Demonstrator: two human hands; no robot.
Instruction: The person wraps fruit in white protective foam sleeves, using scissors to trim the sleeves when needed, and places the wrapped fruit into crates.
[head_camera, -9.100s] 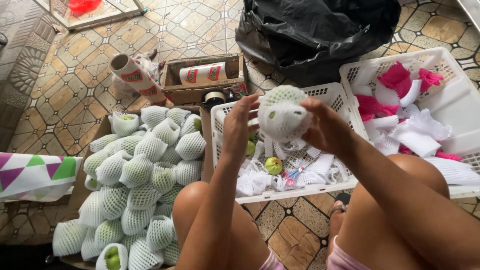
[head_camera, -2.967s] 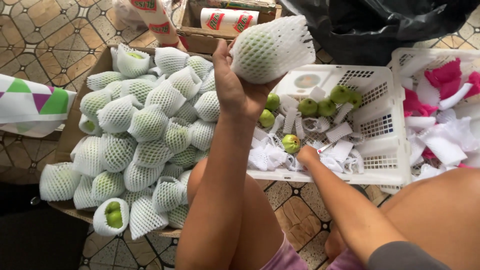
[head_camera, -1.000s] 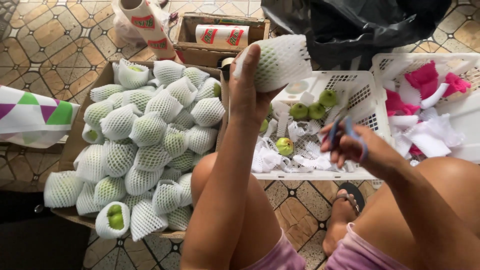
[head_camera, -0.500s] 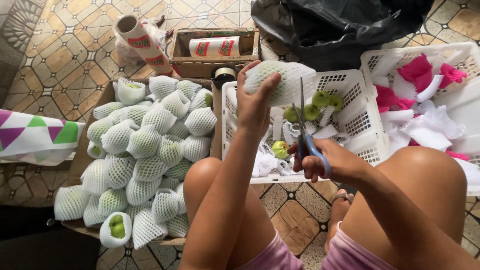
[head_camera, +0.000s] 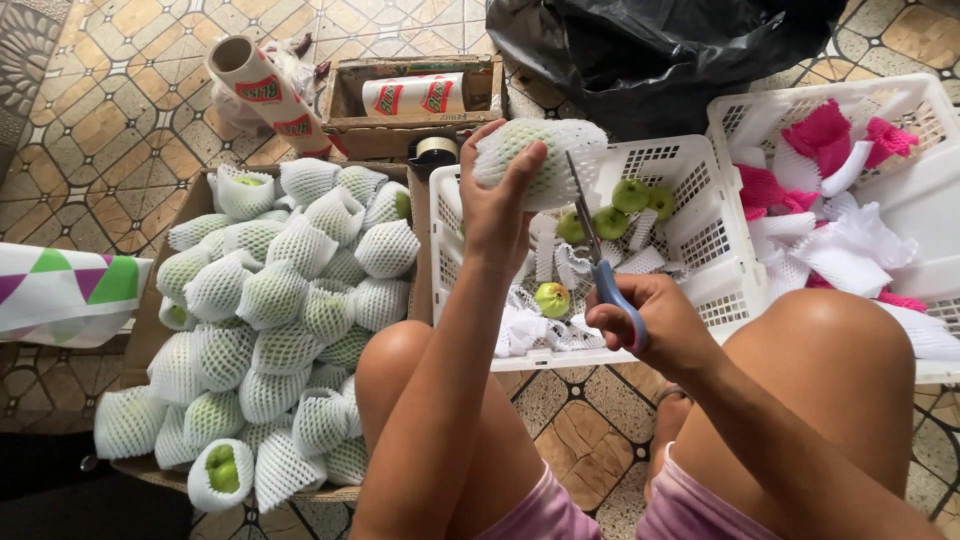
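Left hand (head_camera: 497, 210) wraps netted fruit (head_camera: 545, 160), raised at top centre above white basket (head_camera: 700, 190). Right hand (head_camera: 655, 320) closed on blue-handled scissors (head_camera: 600, 265), blades up beside net. Fruit probably firm, bruisable; foam net soft, springy; grip around middle.

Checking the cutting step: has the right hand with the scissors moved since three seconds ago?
Yes. The right hand has risen out of the white basket, now holding blue-handled scissors against the wrapped fruit.

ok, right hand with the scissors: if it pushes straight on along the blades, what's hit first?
Likely the net-wrapped fruit in the left hand; the scissors in the right hand point at its right end. Depth unclear.
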